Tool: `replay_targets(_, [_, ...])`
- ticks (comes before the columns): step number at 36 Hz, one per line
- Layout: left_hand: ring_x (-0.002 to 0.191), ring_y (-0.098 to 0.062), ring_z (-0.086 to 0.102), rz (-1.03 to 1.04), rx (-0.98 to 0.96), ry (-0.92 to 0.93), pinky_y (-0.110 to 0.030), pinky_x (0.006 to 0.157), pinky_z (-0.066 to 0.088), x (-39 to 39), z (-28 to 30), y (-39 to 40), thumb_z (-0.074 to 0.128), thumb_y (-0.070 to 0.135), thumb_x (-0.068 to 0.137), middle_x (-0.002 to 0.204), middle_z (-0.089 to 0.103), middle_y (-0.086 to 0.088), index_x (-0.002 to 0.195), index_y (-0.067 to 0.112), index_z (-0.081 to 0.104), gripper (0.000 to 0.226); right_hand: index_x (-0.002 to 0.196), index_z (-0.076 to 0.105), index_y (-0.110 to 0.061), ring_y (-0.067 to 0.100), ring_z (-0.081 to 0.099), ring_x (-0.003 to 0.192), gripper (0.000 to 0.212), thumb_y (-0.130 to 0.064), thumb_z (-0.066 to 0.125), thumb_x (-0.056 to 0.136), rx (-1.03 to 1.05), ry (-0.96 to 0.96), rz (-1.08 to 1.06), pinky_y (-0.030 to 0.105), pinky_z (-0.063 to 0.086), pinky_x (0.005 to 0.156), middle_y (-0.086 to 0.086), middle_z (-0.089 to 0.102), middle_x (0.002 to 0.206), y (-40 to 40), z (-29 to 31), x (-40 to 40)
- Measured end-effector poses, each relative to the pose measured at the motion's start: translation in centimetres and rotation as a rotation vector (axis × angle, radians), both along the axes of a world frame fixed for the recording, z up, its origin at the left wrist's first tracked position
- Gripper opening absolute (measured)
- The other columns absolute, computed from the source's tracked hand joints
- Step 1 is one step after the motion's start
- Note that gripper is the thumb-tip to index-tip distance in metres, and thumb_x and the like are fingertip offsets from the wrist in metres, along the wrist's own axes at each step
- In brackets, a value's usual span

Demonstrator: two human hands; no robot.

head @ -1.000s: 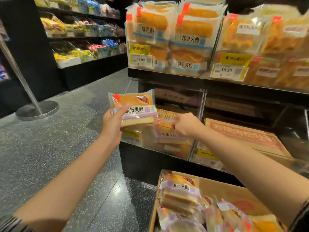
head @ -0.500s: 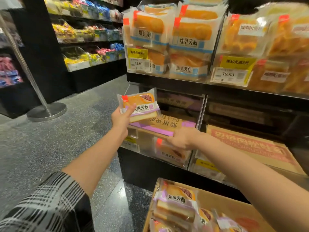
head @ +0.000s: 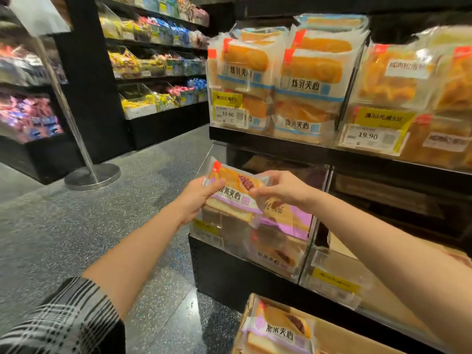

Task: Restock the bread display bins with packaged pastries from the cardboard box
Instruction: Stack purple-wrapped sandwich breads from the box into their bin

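Gripping one pastry pack [head: 236,196] with both hands: left hand [head: 196,200] wrapped round its left edge, right hand [head: 283,190] pinching its right end. Held just above clear lower bin [head: 278,251]; cardboard box [head: 339,335] below, another pack inside

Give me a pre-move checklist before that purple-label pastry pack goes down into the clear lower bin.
1. Left hand grips the purple-label sandwich pastry pack at its left edge: ok.
2. Right hand pinches the pack's right edge: ok.
3. Pack is above the clear plastic lower bin, not yet inside: ok.
4. Room in the bin: purple-label packs lie low behind its front wall, with a gap above them: ok.
5. Pack wrapper intact: cannot tell, the picture is blurred.
6. More stock ready: brown cardboard box below holds further purple-label packs: ok.
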State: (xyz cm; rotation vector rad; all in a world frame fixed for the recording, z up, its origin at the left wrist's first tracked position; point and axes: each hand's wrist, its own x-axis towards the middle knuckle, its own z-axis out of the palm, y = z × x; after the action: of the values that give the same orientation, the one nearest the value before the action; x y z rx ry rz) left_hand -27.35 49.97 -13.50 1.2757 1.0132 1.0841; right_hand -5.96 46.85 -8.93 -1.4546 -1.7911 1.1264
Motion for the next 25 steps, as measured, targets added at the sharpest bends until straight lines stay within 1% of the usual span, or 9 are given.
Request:
replay_targets(2, [0.078, -0.015, 0.07, 0.012, 0.056, 0.112, -0.026, 0.067, 0.055, -0.2, 0.2, 0.4, 0.061, 0.02, 0.091, 0.085, 0.074, -0.002, 0.097, 0.014, 0.063, 0.009, 0.104, 0.064, -0.01, 0.015, 0.067, 0.084, 0.022, -0.017, 0.072, 0.084, 0.076, 0.024, -0.013, 0.022, 0.056, 0.062, 0.006, 0.067, 0.096, 0.3, 0.0, -0.5])
replay_targets(5, [0.105, -0.015, 0.059, 0.148, 0.191, 0.344, -0.021, 0.079, 0.046, -0.4, 0.3, 1.3, 0.057, 0.034, 0.093, 0.113, 0.064, 0.0, 0.115, 0.016, 0.059, 0.028, 0.095, 0.065, -0.011, 0.011, 0.069, 0.069, 0.015, -0.016, 0.073, 0.083, 0.205, -0.015, -0.125, 0.023, 0.056, 0.055, 0.009, 0.07, 0.091, 0.8, -0.1, -1.1])
replay_targets(9, [0.13, -0.012, 0.038, 0.244, 0.248, 0.52, -0.038, 0.108, 0.03, -0.6, -1.0, 1.8, 0.021, 0.04, 0.105, 0.138, 0.047, 0.004, 0.134, 0.022, 0.049, 0.044, 0.087, 0.064, -0.013, 0.018, 0.069, 0.074, 0.013, -0.021, 0.074, 0.083, 0.324, -0.158, -0.256, 0.036, 0.059, 0.07, 0.009, 0.069, 0.087, 1.3, -1.9, -2.3])
replay_targets(12, [0.141, -0.019, 0.027, 0.247, 0.18, 0.343, -0.044, 0.114, 0.018, -0.6, -1.1, 1.9, 0.01, 0.043, 0.104, 0.15, 0.036, 0.0, 0.143, 0.023, 0.04, 0.053, 0.101, 0.068, -0.011, 0.021, 0.068, 0.084, 0.023, -0.022, 0.075, 0.082, 0.271, -0.153, -0.221, 0.043, 0.058, 0.078, 0.007, 0.069, 0.094, 1.4, -3.7, -3.8])
replay_targets(15, [0.145, -0.021, 0.021, 0.192, 0.151, 0.202, -0.042, 0.117, 0.011, -1.4, -0.9, 2.2, 0.005, 0.043, 0.103, 0.154, 0.033, -0.002, 0.147, 0.018, 0.033, 0.058, 0.121, 0.06, -0.016, 0.02, 0.062, 0.101, 0.04, -0.021, 0.073, 0.083, 0.319, -0.304, -0.129, 0.036, 0.051, 0.089, 0.006, 0.066, 0.11, 1.0, -5.1, -5.3])
replay_targets(17, [0.144, -0.019, 0.022, 0.16, 0.148, 0.24, -0.042, 0.119, 0.012, -1.7, -1.2, 2.4, 0.009, 0.048, 0.102, 0.153, 0.034, 0.0, 0.147, 0.02, 0.032, 0.057, 0.13, 0.057, -0.023, 0.021, 0.058, 0.111, 0.048, -0.016, 0.071, 0.085, 0.379, -0.372, -0.093, 0.036, 0.048, 0.094, 0.004, 0.064, 0.12, 1.0, -5.8, -6.1])
replay_targets(19, [0.141, -0.018, 0.029, 0.145, 0.171, 0.364, -0.044, 0.117, 0.02, -1.9, -1.4, 2.5, 0.026, 0.051, 0.101, 0.152, 0.036, 0.003, 0.146, 0.027, 0.034, 0.052, 0.13, 0.058, -0.03, 0.022, 0.06, 0.111, 0.049, -0.015, 0.069, 0.085, 0.421, -0.448, -0.06, 0.039, 0.05, 0.092, 0.001, 0.066, 0.12, 1.4, -5.9, -6.4])
replay_targets(22, [0.133, -0.016, 0.038, 0.102, 0.219, 0.49, -0.038, 0.11, 0.032, -2.0, -1.9, 2.6, 0.047, 0.022, 0.1, 0.152, 0.034, 0.005, 0.146, 0.029, 0.033, 0.049, 0.132, 0.057, -0.028, 0.021, 0.061, 0.111, 0.042, -0.023, 0.063, 0.091, 0.38, -0.573, 0.079, 0.038, 0.05, 0.093, 0.003, 0.066, 0.122, 2.1, -5.3, -6.4])
replay_targets(25, [0.124, -0.006, 0.035, 0.087, 0.257, 0.525, -0.029, 0.099, 0.032, -2.2, -2.2, 2.7, 0.053, 0.014, 0.097, 0.151, 0.033, 0.006, 0.146, 0.031, 0.033, 0.056, 0.117, 0.066, -0.015, 0.024, 0.062, 0.101, 0.04, -0.04, 0.038, 0.102, 0.355, -0.616, 0.152, 0.036, 0.048, 0.089, 0.01, 0.069, 0.109, 2.5, -4.5, -6.3])
